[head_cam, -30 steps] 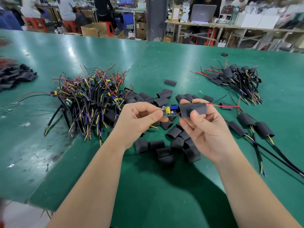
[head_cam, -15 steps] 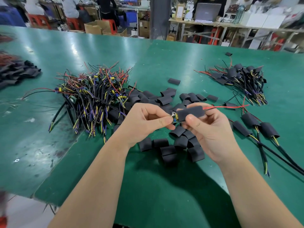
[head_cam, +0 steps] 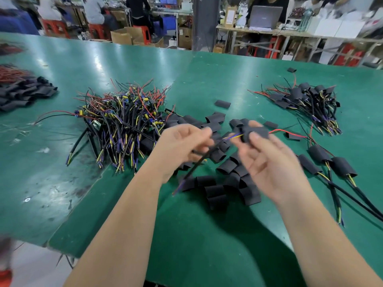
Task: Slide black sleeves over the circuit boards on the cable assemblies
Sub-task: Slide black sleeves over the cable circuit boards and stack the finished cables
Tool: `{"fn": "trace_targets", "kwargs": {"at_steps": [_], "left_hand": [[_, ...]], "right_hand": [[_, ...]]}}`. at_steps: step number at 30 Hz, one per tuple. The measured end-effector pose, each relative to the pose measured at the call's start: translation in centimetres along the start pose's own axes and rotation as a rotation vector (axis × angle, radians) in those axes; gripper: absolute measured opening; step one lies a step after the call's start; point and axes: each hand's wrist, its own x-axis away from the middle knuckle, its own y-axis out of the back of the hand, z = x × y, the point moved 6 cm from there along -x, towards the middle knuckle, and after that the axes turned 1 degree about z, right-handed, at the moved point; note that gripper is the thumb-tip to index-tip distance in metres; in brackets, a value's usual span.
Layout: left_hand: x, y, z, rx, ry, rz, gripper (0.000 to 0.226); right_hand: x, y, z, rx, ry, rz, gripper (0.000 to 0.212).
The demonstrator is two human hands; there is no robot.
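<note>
Sleeve [head_cam: 256,131] is held above the table [head_cam: 207,245], at 12 o'clock of the right hand [head_cam: 269,166]. Thumb and fingertips pinch it; the other fingers are loose. Left hand [head_cam: 182,146] is motion-blurred, with fingers curled round the black cable [head_cam: 199,162], which trails toward 7 o'clock.

Yellow and blue leads [head_cam: 235,137] show between the hands. Red wire [head_cam: 287,132] exits the sleeve at 3 o'clock. Board not visible, probably inside the sleeve.

Judgement: seating step, nearly done. Pull the cable straight along the sleeve axis. Keep the pinch light so the tube stays round. Stop once no board shows at either end.

Loose sleeves [head_cam: 223,179] lie at 6 o'clock of the held one, bare assemblies [head_cam: 120,125] at 9, finished pile [head_cam: 306,100] at 2.
</note>
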Motion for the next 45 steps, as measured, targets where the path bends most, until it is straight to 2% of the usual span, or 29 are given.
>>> {"fn": "trace_targets", "kwargs": {"at_steps": [1, 2, 3, 4, 5, 7, 9, 10, 12, 15, 18, 21, 24, 27, 30, 31, 33, 35, 38, 40, 42, 44, 45], "left_hand": [[-0.1, 1.4, -0.2, -0.108, -0.058, -0.151, 0.021], [-0.1, 3.1, -0.6, -0.345, -0.12, -0.336, 0.022], [0.4, 4.7, -1.0, -0.677, -0.153, -0.546, 0.018], [0.9, 6.0, -1.3, -0.966, -0.123, -0.714, 0.015], [1.1, 7.0, -1.0, -1.126, -0.041, -0.801, 0.02], [1.0, 8.5, 0.1, -1.18, 0.109, -0.85, 0.038], [0.7, 9.2, 0.5, -1.213, 0.163, -0.876, 0.043], [0.5, 9.3, 0.7, -1.238, 0.189, -0.881, 0.042], [0.2, 9.6, 0.9, -1.263, 0.226, -0.874, 0.04], [0.1, 10.5, 0.6, -1.238, 0.206, -0.915, 0.035], [0.3, 12.0, -0.5, -1.116, 0.188, -1.024, 0.041], [-0.3, 13.2, -1.2, -1.109, 0.268, -1.006, 0.058], [-1.1, 13.8, -1.7, -1.108, 0.296, -0.98, 0.059], [-1.1, 14.1, -2.3, -0.96, 0.229, -1.003, 0.054], [-1.6, 12.5, -3.0, -0.712, 0.038, -0.811, 0.025], [-1.7, 11.4, -3.5, -0.641, -0.046, -0.733, 0.023], [-1.7, 9.1, -4.3, -0.569, -0.152, -0.571, 0.034], [-1.7, 6.4, -4.2, -0.566, -0.174, -0.339, 0.041], [-1.3, 2.7, -3.4, -0.618, -0.146, -0.003, 0.044], [-1.1, 0.9, -2.6, -0.692, -0.133, 0.14, 0.043], [-0.9, -0.5, -1.9, -0.764, -0.14, 0.209, 0.033], [-0.9, -1.5, -1.4, -0.807, -0.183, 0.168, 0.022], [-0.8, -1.9, -1.2, -0.821, -0.225, 0.123, 0.022]], "right_hand": [[-0.2, 0.9, 1.3, -0.037, 0.04, -0.068, 0.043], [-0.4, 1.8, 2.7, -0.017, 0.088, -0.124, 0.043], [-0.5, 3.0, 4.1, 0.055, 0.147, -0.176, 0.034], [-0.5, 4.2, 5.5, 0.174, 0.213, -0.244, 0.02], [-0.2, 5.6, 6.9, 0.351, 0.276, -0.341, 0.016], [0.4, 7.9, 9.2, 0.827, 0.296, -0.527, 0.024], [0.7, 9.4, 9.9, 1.285, 0.188, -0.62, 0.042], [0.8, 9.9, 9.9, 1.41, 0.14, -0.645, 0.042], [0.9, 10.2, 9.5, 1.54, 0.065, -0.684, 0.029], [0.7, 9.7, 9.1, 1.623, 0.015, -0.743, 0.042], [0.6, 8.3, 8.7, 1.706, 0.098, -0.763, 0.044], [0.4, 6.9, 7.8, 1.736, 0.208, -0.673, 0.04], [-0.2, 6.1, 6.6, 1.712, 0.259, -0.514, 0.029], [-0.6, 6.1, 5.2, 1.678, 0.181, -0.416, 0.019], [-0.8, 5.6, 4.0, 1.588, 0.153, -0.345, 0.016], [-0.9, 5.2, 3.5, 1.52, 0.145, -0.306, 0.016], [-1.0, 4.2, 1.9, 1.256, 0.085, -0.187, 0.018], [-0.7, 2.5, -0.2, 0.857, -0.026, -0.02, 0.023], [-0.2, 0.4, -2.0, 0.304, -0.119, 0.149, 0.052], [-0.4, 0.1, -1.8, 0.154, -0.071, 0.147, 0.055], [-0.6, 0.3, -1.2, 0.125, 0.01, 0.082, 0.036], [-0.7, 0.6, -0.8, 0.206, 0.073, 0.032, 0.016], [-0.7, 0.8, -0.8, 0.246, 0.09, 0.027, 0.014]]}}
